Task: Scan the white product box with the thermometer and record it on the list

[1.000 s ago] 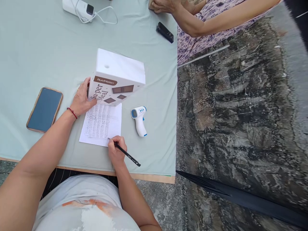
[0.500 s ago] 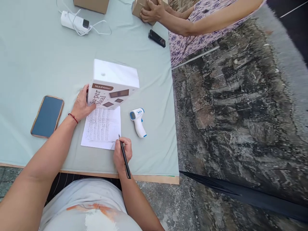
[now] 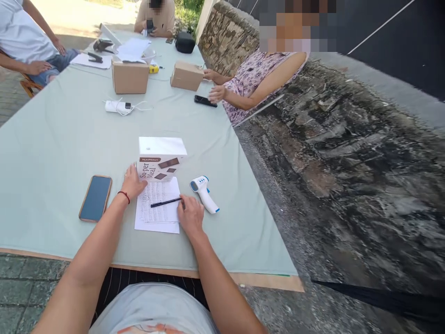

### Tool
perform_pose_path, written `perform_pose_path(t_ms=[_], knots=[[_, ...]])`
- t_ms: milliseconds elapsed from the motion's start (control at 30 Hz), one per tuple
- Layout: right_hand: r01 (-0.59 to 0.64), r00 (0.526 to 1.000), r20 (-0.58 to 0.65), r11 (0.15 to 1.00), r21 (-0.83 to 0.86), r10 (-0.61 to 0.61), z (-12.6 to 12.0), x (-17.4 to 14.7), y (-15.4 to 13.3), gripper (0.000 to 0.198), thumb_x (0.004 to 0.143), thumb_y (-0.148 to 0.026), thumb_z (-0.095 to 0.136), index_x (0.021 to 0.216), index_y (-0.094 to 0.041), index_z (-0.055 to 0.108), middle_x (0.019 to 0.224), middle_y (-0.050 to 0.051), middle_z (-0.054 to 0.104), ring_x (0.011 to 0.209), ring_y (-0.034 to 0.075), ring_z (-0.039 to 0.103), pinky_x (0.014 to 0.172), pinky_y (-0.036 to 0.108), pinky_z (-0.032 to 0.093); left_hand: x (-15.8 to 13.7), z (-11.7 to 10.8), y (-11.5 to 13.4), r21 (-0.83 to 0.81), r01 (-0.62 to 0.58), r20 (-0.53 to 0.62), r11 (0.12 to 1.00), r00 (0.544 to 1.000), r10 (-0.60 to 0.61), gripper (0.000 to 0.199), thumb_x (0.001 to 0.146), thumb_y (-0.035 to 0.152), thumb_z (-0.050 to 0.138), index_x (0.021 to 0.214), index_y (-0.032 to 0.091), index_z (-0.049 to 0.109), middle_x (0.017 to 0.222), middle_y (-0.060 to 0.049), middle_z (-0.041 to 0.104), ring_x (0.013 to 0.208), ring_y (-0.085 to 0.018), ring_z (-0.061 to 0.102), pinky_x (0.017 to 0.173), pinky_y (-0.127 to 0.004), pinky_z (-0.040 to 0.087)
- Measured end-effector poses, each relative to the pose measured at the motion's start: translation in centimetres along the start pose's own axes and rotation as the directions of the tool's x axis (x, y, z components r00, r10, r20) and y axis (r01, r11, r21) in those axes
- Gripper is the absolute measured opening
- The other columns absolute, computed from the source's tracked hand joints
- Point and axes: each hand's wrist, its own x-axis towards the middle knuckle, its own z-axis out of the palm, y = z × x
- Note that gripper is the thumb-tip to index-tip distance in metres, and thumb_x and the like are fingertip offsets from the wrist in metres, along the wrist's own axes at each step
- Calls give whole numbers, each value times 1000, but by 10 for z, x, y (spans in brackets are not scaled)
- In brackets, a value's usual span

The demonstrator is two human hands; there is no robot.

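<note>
A white "NutriMotion Su-per Meal" box [image 3: 162,147] stands upright at the far edge of some printed sheets [image 3: 156,227]. My left hand [image 3: 132,183] grips its lower left side, thumb in front and fingers partly hidden beside it. Across the sheets points a black pen [image 3: 166,202], its right end at the curled fingers of my right hand [image 3: 191,213]. Whether the pen rests on the paper cannot be made out. Just right of that hand lies a white and blue infrared thermometer [image 3: 204,194]. Left of my left forearm is a phone [image 3: 95,198] in a brown-edged case.
Farther up the cloth-covered table [image 3: 69,153] are a white device with a cable [image 3: 118,107], two cardboard boxes [image 3: 130,79] [image 3: 187,76], and a black object [image 3: 205,100]. A person in a patterned garment [image 3: 243,88] sits right; two others sit at the far end and left.
My view has tilted up, showing the far table. The pen has swung from pointing toward me to lying leftward across the sheets. The person at right has drawn their hands back from the cardboard box.
</note>
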Motion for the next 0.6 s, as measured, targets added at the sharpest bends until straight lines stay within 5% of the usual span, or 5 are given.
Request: perform_pose_path(t_ms=[100, 167, 267, 367, 600], knots=[[5, 999, -40, 999, 40, -3, 7, -3, -3, 31, 88, -17, 45, 110, -20, 66, 93, 9, 64, 91, 25, 55, 81, 38, 39, -30, -23, -5, 149, 47, 97, 988, 993, -62, 56, 80, 35, 56, 131, 14, 45, 127, -20, 57, 126, -37, 51, 102, -55, 45], [16, 997, -70, 997, 75, -11, 9, -5, -5, 30, 88, -18, 46, 110, -20, 65, 96, 10, 64, 94, 25, 56, 82, 40, 40, -60, -42, -20, 273, -34, -32, 962, 998, 45, 68, 81, 40, 58, 140, 14, 37, 142, -21, 47, 137, -37, 42, 112, -55, 37], [35, 992, -126, 988, 153, -16, 7, -2, -17, 28, 87, -18, 46, 107, -21, 66, 99, 10, 65, 94, 25, 58, 83, 41, 43, -107, -65, -53, 438, 179, -273, 881, 960, -59, 92, 73, 47, 67, 147, 8, 28, 146, -28, 40, 140, -45, 35, 110, -61, 35], [75, 989, -147, 927, 367, -21, 6, 7, -47, 26, 88, -20, 46, 102, -22, 67, 96, 10, 67, 90, 24, 61, 79, 41, 49, -139, -77, -78, 502, 241, -319, 830, 944, -81, 97, 72, 53, 67, 148, 6, 28, 143, -29, 43, 137, -46, 38, 109, -61, 36], [-107, 966, 227, 605, 789, -126, 44, 13, -173, 19, 79, -20, 54, 92, -23, 67, 89, 2, 71, 74, 15, 66, 62, 27, 52, -140, -72, -78, 479, 219, -366, 850, 930, -34, 101, 70, 46, 68, 148, 0, 22, 124, -27, 55, 116, -43, 54, 102, -59, 41]])
